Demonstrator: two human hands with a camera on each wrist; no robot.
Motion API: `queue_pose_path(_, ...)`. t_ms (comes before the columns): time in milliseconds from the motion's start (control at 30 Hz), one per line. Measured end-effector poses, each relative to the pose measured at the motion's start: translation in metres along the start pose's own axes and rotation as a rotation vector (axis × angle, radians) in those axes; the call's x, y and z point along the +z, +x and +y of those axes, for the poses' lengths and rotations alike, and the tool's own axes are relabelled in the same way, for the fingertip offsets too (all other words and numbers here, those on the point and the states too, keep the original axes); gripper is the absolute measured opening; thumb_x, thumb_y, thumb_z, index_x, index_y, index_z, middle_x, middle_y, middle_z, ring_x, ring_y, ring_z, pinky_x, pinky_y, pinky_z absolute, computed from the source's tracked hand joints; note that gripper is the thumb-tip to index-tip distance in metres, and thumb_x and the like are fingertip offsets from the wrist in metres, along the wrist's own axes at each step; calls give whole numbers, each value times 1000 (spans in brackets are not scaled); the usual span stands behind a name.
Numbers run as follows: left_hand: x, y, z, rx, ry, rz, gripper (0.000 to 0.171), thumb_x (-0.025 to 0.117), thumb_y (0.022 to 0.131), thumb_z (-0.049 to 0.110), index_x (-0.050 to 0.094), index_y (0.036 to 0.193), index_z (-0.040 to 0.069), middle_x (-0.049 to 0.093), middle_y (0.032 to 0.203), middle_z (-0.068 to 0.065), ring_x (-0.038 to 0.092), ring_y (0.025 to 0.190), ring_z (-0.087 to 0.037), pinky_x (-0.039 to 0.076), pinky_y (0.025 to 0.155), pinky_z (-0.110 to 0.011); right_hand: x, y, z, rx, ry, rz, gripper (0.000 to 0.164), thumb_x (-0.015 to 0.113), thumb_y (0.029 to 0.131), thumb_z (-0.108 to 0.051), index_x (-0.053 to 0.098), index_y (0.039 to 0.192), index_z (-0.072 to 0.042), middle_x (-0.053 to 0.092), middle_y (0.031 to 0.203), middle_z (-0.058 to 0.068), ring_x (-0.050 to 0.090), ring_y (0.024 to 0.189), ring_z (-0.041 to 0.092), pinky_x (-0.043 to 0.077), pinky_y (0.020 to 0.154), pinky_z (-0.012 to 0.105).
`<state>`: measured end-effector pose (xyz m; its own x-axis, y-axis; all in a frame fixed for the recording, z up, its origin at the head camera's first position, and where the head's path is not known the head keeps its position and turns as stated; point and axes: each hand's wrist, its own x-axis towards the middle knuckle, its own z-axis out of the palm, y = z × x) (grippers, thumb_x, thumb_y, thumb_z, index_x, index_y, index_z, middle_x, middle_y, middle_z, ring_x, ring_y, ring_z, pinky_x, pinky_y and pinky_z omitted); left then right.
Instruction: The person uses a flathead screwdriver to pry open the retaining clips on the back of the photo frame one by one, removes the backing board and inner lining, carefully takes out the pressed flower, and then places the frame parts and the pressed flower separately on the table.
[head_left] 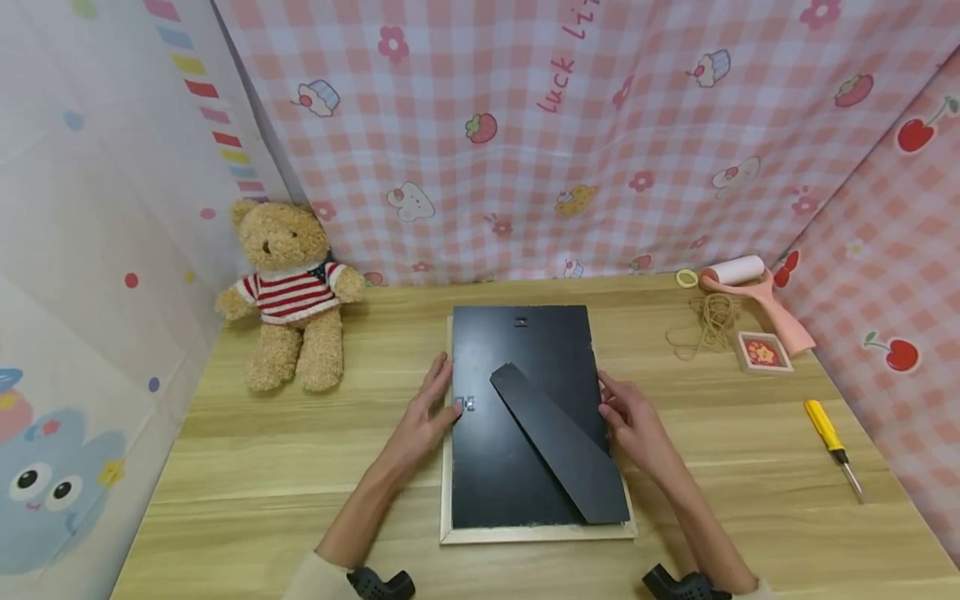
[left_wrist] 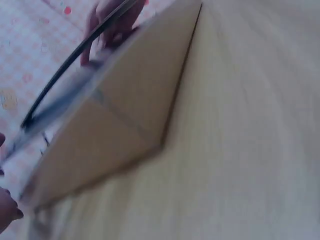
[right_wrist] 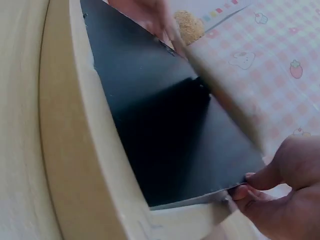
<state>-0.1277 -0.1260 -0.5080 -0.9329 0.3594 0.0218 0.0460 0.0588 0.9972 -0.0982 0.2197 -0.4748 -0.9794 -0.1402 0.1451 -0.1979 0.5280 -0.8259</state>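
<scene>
A light wooden picture frame [head_left: 540, 534] lies face down with its black backing board [head_left: 480, 475] in it, the far end standing slightly proud of the frame. An angled black easel stand [head_left: 558, 446] is fixed across the board. My left hand [head_left: 420, 415] holds the board's left edge, thumb beside a small metal hanger [head_left: 470, 403]. Opposite it, my right hand [head_left: 633, 417] pinches the right edge between thumb and fingers. In the right wrist view, the right thumb and fingers [right_wrist: 280, 190] grip the board's corner just above the frame rim [right_wrist: 180, 220].
A teddy bear [head_left: 288, 292] sits at the back left. At the back right are a pink lint roller [head_left: 772, 308], twine [head_left: 716, 321], a yellow ring [head_left: 686, 278] and a small framed star picture [head_left: 763, 352]. A yellow-handled screwdriver [head_left: 828, 433] lies at the right edge.
</scene>
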Motion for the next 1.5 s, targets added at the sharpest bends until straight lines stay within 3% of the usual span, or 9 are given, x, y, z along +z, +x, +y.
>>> queue_pose_path(100, 1, 7, -11, 39, -62, -8, 83, 62, 113, 25, 11, 177, 8, -2, 186, -15, -1, 171, -39, 10, 139, -41, 2, 0, -2, 17, 77, 40, 52, 59, 102, 18, 52, 154, 15, 59, 107, 23, 55, 72, 5, 50, 57, 22)
queue_pose_path(233, 3, 16, -18, 63, -106, 12, 87, 62, 113, 34, 7, 178, 14, -1, 186, -13, 0, 172, -36, 18, 137, -28, 2, 2, -7, 26, 178, 85, 47, 58, 103, 19, 54, 149, 16, 58, 109, 25, 56, 75, 3, 50, 57, 22)
queue_pose_path(467, 31, 13, 54, -47, -194, 55, 85, 56, 115, 21, 0, 178, 12, -10, 186, -9, -11, 171, -33, 0, 139, -53, -19, 3, -19, 59, 191, 104, 43, 56, 107, 13, 54, 150, 11, 56, 115, 20, 58, 81, 2, 52, 62, 24)
queue_pose_path(567, 47, 16, 72, -76, -240, 69, 83, 54, 114, 15, 1, 178, 13, -9, 186, -5, -10, 172, -26, 1, 140, -49, -35, -1, -20, 91, 158, 107, 42, 55, 109, 10, 53, 152, 9, 55, 118, 19, 58, 83, 2, 52, 63, 24)
queue_pose_path(833, 123, 18, 73, -134, -265, 83, 91, 62, 109, 21, 2, 178, 16, -6, 186, -8, -5, 172, -30, 2, 139, -57, -91, -34, 0, 149, -74, 106, 41, 58, 108, 10, 54, 149, 14, 62, 115, 17, 57, 88, -6, 53, 64, 20)
queue_pose_path(1067, 191, 12, 69, -160, -311, 61, 97, 64, 107, 21, -1, 178, 11, -9, 186, -12, -10, 171, -36, -2, 136, -65, -135, -70, 28, 222, -145, 130, 39, 59, 105, 12, 55, 144, 18, 57, 102, -31, 55, 88, -10, 51, 63, 18)
queue_pose_path(1167, 216, 10, 71, -178, -300, 68, 98, 65, 105, 25, 0, 178, 14, -8, 186, -11, -8, 171, -36, 0, 137, -65, -153, -81, 36, 256, -190, 99, 38, 58, 106, 12, 52, 142, 20, 57, 100, -23, 54, 84, -8, 51, 61, 19)
queue_pose_path(1333, 256, 3, 69, -245, -285, 70, 101, 65, 102, 26, 1, 178, 13, -6, 186, -11, -4, 171, -35, 5, 137, -62, -176, -100, 46, 384, -308, 8, 36, 56, 108, 10, 50, 140, 24, 61, 101, 11, 49, 78, -5, 52, 61, 21)
queue_pose_path(1500, 290, -3, 65, -323, -235, 70, 102, 66, 96, 23, 6, 178, 15, -3, 187, -5, 4, 172, -32, 16, 136, -61, -189, -115, 62, 534, -402, -115, 38, 55, 108, 7, 45, 140, 27, 62, 100, 22, 57, 79, 14, 49, 60, 25)
